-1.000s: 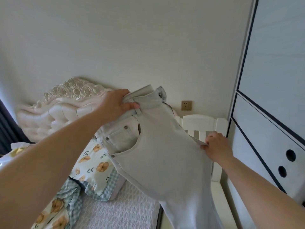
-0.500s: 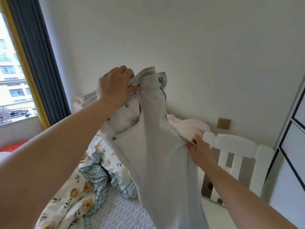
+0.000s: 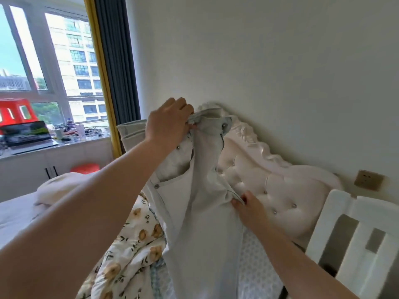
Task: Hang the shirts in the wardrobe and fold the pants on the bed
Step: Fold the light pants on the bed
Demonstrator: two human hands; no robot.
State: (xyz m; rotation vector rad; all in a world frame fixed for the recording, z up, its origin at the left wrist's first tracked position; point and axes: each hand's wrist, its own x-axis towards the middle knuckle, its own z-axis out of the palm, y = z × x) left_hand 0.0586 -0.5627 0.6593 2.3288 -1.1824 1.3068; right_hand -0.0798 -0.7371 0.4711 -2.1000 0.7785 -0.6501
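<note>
the left hand [image 3: 168,124] is raised, its fingers curled tight round the waistband of the pale pants [image 3: 203,212], with the waist button just right of the fingertips. lower down, the right hand [image 3: 248,210] pinches a seam edge of the pants between thumb and fingers. the pants hang below both grips, in the air over the bed [image 3: 257,275]; a flowered quilt [image 3: 133,244] lies below the left fingers, and the tufted headboard [image 3: 278,190] is beyond the right ones.

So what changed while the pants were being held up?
The view swung left: the wardrobe is gone from sight and the window shows. The pants now hang before the headboard. Nothing was let go: the left hand still grips the waistband, the right hand still pinches a lower edge.
</note>
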